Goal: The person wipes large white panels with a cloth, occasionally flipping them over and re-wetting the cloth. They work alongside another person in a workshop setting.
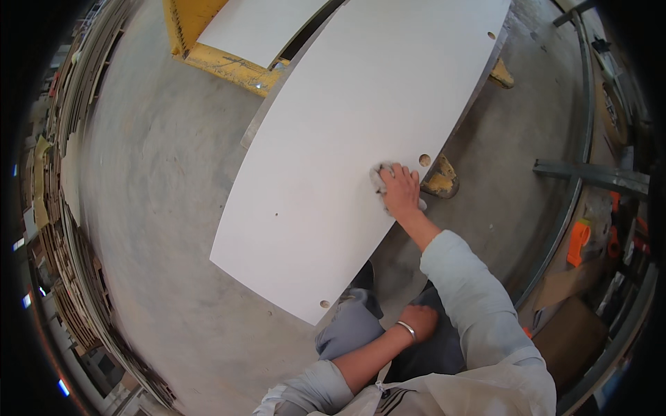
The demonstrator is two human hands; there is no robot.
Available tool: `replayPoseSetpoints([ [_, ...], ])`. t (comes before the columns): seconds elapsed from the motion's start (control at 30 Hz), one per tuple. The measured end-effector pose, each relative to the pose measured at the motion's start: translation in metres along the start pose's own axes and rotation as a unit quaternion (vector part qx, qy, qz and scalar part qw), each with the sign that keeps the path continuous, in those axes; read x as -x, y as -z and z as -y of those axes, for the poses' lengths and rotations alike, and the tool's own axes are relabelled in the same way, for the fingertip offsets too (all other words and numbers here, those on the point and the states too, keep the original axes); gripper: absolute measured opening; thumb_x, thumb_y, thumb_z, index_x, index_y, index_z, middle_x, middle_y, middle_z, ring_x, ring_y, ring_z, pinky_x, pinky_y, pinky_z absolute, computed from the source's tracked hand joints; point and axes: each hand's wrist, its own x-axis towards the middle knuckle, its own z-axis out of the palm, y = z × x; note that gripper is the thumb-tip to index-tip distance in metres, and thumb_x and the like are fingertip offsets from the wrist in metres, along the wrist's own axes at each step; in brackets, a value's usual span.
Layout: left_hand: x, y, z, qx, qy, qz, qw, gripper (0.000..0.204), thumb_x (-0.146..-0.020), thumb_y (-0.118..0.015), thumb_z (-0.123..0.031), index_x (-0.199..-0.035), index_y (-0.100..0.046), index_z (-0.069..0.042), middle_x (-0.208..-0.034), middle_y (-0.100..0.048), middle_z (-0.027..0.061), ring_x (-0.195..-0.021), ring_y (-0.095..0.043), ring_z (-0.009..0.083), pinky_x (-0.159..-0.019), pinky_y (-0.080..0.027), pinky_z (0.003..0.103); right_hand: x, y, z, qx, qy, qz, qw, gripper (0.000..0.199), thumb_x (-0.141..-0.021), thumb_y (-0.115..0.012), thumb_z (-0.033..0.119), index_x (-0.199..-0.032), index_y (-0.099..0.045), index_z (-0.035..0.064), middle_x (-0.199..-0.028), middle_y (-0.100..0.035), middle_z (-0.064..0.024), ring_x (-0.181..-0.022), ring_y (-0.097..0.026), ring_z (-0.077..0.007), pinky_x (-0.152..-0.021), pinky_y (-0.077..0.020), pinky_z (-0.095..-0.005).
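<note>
A long white panel lies flat before me, with round holes along its right edge and a small dark spot near its near end. On its right side my right hand presses a crumpled greyish-white rag against the surface, fingers closed over it. One hole sits just beyond those fingers. My left hand, with a silver bracelet at the wrist, rests curled on my leg, apart from the panel. Nothing shows in it, though its fingertips are turned away.
Yellow forks support the panel from below, joined to a yellow frame at the far left. Another white sheet lies on that frame. Stacked boards line the left side. A metal rack with an orange tool stands on the right.
</note>
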Motion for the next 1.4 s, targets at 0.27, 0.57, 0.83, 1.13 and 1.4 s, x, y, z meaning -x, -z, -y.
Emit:
replayPoseSetpoints([
  [0.27,0.083,-0.148,0.028,0.256,0.165,-0.102,0.947,0.024,-0.092,-0.06,-0.02,-0.102,-0.073,-0.003,-0.101,-0.074,0.0222,-0.096,-0.072,0.0399,-0.086,-0.056,0.051,0.224,0.042,0.069,-0.107,-0.207,0.24,0.942,0.027,-0.078,-0.069,0.01,-0.104,-0.07,0.0149,-0.11,-0.063,-0.0114,-0.109,-0.062,-0.0355,-0.093,-0.0451,-0.0486],
  [0.57,0.162,-0.174,0.075,0.628,0.192,-0.125,0.744,0.023,-0.104,-0.046,-0.004,-0.11,-0.067,0.004,-0.096,-0.072,0.0123,-0.079,-0.071,0.0194,-0.073,-0.059,0.034,0.444,0.063,0.06,-0.204,-0.434,0.31,0.821,0.032,-0.082,-0.067,0.02,-0.112,-0.073,0.0094,-0.11,-0.072,-0.0227,-0.106,-0.067,-0.0447,-0.088,-0.0545,-0.0505],
  [0.83,0.26,-0.223,0.146,0.593,0.307,-0.231,0.707,0.024,-0.104,-0.052,-0.015,-0.111,-0.066,0.003,-0.088,-0.072,0.0145,-0.069,-0.07,0.0213,-0.063,-0.059,0.035,0.503,0.076,0.145,-0.478,-0.508,0.173,0.695,0.034,-0.088,-0.069,0.014,-0.12,-0.069,0.0001,-0.11,-0.075,-0.0147,-0.1,-0.072,-0.0299,-0.088,-0.0551,-0.0407],
  [1.13,0.368,-0.273,0.18,0.651,0.329,-0.272,0.627,0.027,-0.104,-0.047,-0.016,-0.113,-0.063,0.004,-0.088,-0.072,0.0184,-0.067,-0.071,0.0285,-0.062,-0.06,0.039,0.551,0.127,0.242,-0.617,-0.56,0.172,0.525,0.029,-0.093,-0.064,0.006,-0.121,-0.068,0.0008,-0.112,-0.073,-0.0107,-0.1,-0.072,-0.0248,-0.088,-0.0574,-0.0397],
  [1.4,0.397,-0.284,0.209,0.616,0.354,-0.311,0.631,0.024,-0.102,-0.049,-0.015,-0.108,-0.065,0.002,-0.087,-0.072,0.0171,-0.066,-0.07,0.0274,-0.061,-0.06,0.038,0.586,0.13,0.286,-0.607,-0.575,0.132,0.532,0.037,-0.093,-0.057,-0.007,-0.128,-0.064,0.0043,-0.116,-0.072,-0.0095,-0.105,-0.071,-0.0248,-0.093,-0.0581,-0.0404],
])
